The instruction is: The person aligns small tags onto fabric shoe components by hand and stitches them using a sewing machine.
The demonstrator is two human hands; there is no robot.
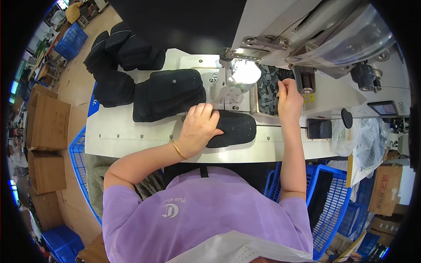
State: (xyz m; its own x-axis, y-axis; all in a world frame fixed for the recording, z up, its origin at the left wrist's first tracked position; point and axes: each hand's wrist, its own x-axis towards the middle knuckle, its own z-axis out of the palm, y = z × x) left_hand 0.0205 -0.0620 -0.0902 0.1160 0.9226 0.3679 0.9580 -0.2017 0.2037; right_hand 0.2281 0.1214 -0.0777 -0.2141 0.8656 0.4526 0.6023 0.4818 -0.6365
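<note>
My left hand is closed over the left end of a dark, rounded fabric piece, its thumb pressed on top. The piece lies flat on the white sewing table, just in front of the machine's lit needle area. Beyond my left hand is a thick stack of similar black pieces, with a small light tag on top. My right hand is at the right side of a tray of small grey labels. Its thumb and index finger are pinched together; what is between them is too small to make out.
More black stacks stand at the table's far left. The sewing machine head overhangs the right side. A phone and clear plastic bags lie to the right. Blue baskets and cardboard boxes stand around the table.
</note>
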